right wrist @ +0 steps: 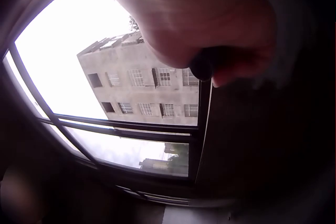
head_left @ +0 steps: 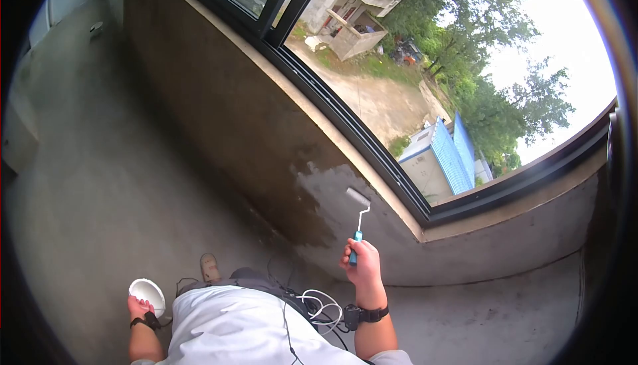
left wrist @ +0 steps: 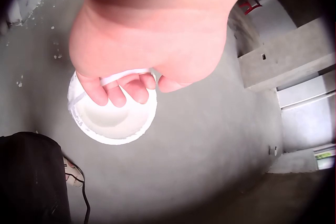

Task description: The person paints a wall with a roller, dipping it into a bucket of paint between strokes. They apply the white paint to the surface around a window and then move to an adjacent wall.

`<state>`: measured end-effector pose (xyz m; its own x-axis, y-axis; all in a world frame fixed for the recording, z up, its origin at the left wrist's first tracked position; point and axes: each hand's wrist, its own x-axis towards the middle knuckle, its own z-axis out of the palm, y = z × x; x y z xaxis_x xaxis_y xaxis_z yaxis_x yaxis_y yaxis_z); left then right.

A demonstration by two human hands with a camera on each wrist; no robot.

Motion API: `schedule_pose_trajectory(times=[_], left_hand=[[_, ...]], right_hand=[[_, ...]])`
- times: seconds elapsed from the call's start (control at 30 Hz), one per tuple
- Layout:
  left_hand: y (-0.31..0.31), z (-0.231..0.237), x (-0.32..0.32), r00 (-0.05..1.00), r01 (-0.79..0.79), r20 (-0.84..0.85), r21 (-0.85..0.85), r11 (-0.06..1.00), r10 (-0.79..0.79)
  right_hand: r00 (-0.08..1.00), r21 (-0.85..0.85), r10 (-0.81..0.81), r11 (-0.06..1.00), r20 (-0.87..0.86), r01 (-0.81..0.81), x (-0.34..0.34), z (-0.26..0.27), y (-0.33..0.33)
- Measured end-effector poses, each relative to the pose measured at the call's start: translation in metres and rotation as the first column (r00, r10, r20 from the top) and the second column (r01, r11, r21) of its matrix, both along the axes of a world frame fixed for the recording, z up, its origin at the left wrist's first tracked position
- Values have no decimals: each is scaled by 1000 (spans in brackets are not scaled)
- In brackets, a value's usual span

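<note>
My right hand [head_left: 364, 265] grips the teal handle of a small paint roller [head_left: 358, 197], raised in front of the low wall beneath the window. The white roller sleeve overlaps a pale grey, wet-looking patch [head_left: 325, 189] on the brown wall [head_left: 219, 99]. In the dim right wrist view, the dark butt of the roller handle [right wrist: 201, 67] sticks out of the right hand [right wrist: 226, 35]. Down at my left side, the left hand [head_left: 139, 307] carries a white bucket [left wrist: 113, 141] by its handle, fingers curled round it. White liquid shows inside the bucket.
A window ledge [head_left: 319, 116] and black window frame [head_left: 345, 122] run along the top of the wall. Grey concrete floor [head_left: 113, 199] stretches left. White cable [head_left: 322, 305] hangs at my waist, and one shoe [head_left: 210, 267] shows below. Pale blocks [left wrist: 289, 56] stand on the floor.
</note>
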<state>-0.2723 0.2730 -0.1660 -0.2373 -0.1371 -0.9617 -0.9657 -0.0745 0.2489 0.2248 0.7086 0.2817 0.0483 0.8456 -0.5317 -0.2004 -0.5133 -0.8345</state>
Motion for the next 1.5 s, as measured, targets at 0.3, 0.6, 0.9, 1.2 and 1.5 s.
schedule_pose_trajectory(times=[0.3,0.6,0.9,1.2,1.5], left_hand=[[11,-6,9,999,42,34,-37,998,-41],[38,3,10,997,71,29,15,997,-72],[29,18,4,1000,30,5,103,994,-31],[-17,10,18,998,-70,1,47,996,70],[-53,24,40,988,-155,1,-18,988,155]], right_hand=[[914,101,-30,995,405,-12,19,-6,-28],[454,216,-92,949,886,-230,61,-37,-36],[792,38,52,995,608,-94,17,-24,-13],[872,199,33,969,489,-148,-40,-46,30],[953,71,199,973,226,-220,-93,-18,64]])
